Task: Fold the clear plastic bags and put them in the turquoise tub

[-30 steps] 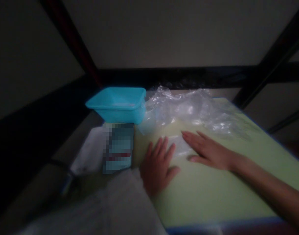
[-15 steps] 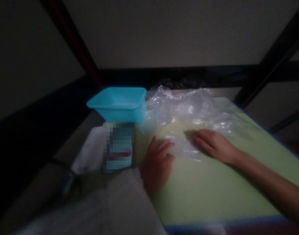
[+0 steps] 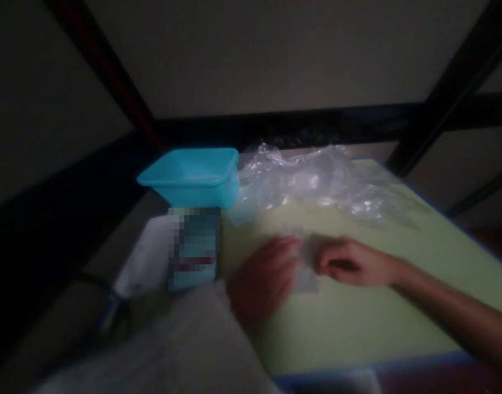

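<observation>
Half-open left hand (image 3: 265,279) on plastic (image 3: 308,279), curled right hand (image 3: 359,262) beside

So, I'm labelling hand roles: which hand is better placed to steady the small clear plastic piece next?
Probably the left hand: its fingers reach over the small clear plastic piece. The right hand is curled beside the piece's right edge; blur hides whether it touches.

Comprises two hands: one left hand (image 3: 261,282), one right hand (image 3: 359,257). Includes one turquoise basin (image 3: 189,194), one small plastic piece (image 3: 307,282), one clear plastic heap (image 3: 312,178) (pieces uncountable), one pixelated item (image 3: 197,246), one surface (image 3: 357,323).
</observation>
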The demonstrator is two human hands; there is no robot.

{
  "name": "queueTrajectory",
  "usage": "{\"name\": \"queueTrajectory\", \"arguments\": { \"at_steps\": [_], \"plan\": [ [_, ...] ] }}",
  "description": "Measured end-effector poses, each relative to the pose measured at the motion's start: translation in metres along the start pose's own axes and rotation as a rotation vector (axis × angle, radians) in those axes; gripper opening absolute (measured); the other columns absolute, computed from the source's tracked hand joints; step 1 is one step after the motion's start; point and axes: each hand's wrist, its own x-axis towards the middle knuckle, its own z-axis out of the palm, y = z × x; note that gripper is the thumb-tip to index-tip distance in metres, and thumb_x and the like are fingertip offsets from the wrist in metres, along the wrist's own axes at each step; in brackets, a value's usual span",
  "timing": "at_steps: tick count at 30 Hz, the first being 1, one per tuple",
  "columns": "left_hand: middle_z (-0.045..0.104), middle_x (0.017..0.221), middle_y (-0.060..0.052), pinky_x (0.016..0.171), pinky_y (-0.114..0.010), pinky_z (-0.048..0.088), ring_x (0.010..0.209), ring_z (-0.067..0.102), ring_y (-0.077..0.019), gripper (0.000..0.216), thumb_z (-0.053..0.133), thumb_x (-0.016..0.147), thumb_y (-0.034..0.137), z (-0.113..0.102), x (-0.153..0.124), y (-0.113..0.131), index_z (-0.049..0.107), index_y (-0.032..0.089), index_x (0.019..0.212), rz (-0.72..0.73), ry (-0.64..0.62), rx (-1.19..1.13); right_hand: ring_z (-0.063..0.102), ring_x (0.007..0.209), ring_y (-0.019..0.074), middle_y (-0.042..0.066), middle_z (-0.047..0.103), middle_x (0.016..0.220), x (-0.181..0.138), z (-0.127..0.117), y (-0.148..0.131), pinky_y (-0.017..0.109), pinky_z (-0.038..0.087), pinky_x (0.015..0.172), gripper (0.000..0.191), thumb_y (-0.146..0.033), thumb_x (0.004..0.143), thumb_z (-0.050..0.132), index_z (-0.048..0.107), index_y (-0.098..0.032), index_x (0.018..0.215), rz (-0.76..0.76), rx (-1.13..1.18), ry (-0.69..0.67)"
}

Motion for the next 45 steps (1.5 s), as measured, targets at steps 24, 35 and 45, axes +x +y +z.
{"name": "queueTrajectory", "arguments": {
  "at_steps": [24, 35, 45],
  "plan": [
    [0.024, 0.153, -0.012, 0.116, -0.047, 0.015, 0.143, 0.019, -0.0259, 0.074, 0.025, 0.091, 0.065, 0.001, -0.001, 0.002, 0.03, 0.014, 0.144, 0.225, -0.422, -0.345, 0.05, 0.114, 0.0251, 0.014, 0.054, 0.126, -0.008, -0.024, 0.047, 0.043, 0.041, 0.094, 0.031, -0.033, 0.094, 0.047, 0.066, -0.018, 0.114, -0.034, -0.551, 0.11],
    [0.024, 0.153, -0.011, 0.116, -0.047, 0.015, 0.143, 0.019, -0.026, 0.071, 0.029, 0.091, 0.064, 0.002, -0.001, 0.001, 0.03, 0.016, 0.144, 0.227, -0.415, -0.346, 0.045, 0.124, 0.0258, 0.01, 0.046, 0.14, -0.003, -0.02, 0.044, 0.047, 0.039, 0.099, 0.034, -0.035, 0.095, 0.045, 0.06, -0.022, 0.122, 0.015, -0.609, 0.099],
    [0.025, 0.153, -0.011, 0.116, -0.047, 0.013, 0.142, 0.02, -0.0266, 0.074, 0.03, 0.089, 0.067, 0.003, -0.001, 0.002, 0.032, 0.016, 0.144, 0.22, -0.414, -0.34, 0.041, 0.129, 0.0282, 0.009, 0.04, 0.146, -0.001, -0.017, 0.044, 0.051, 0.037, 0.101, 0.035, -0.036, 0.094, 0.046, 0.059, -0.025, 0.124, 0.04, -0.575, 0.11]
  ]
}}
